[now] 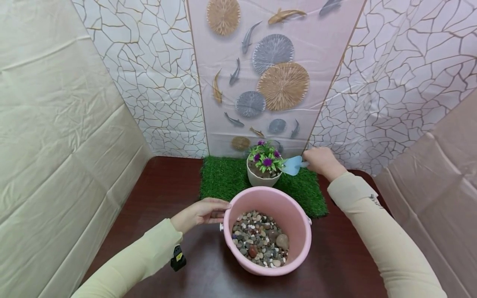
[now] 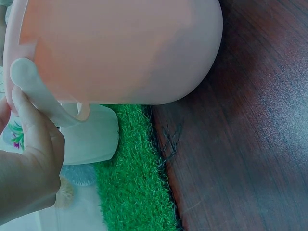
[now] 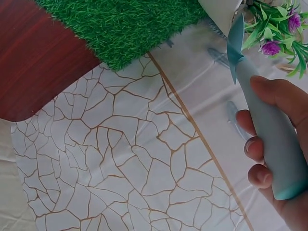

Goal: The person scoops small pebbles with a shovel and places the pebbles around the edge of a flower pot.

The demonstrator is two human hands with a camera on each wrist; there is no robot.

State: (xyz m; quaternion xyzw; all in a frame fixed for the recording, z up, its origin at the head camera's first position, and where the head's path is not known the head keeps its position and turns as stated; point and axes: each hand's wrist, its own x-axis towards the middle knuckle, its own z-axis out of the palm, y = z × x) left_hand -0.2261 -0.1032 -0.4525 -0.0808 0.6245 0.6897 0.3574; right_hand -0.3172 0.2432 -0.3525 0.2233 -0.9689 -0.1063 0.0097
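Observation:
A pink bucket [image 1: 262, 272] stands near the middle of the table, with pebbles [image 1: 257, 238] of mixed colours in its bottom. My left hand [image 1: 203, 213] pinches the bucket's left rim beside the white handle [image 2: 45, 94]. Behind the bucket is a pale flowerpot [image 1: 257, 180] with a purple-flowered plant [image 1: 267, 162] and some pebbles on brown soil. My right hand [image 1: 323, 161] grips a light blue garden trowel [image 3: 274, 130] by its handle. The trowel's blade [image 1: 292, 165] is tilted at the pot's right edge. Whether the blade carries anything is hidden.
The pot stands on a green artificial grass mat [image 1: 223, 174] at the back of the dark wooden table [image 1: 160, 215]. A patterned cloth backdrop [image 1: 167, 74] rises right behind the mat, and plain cloth walls [image 1: 56, 165] flank both sides.

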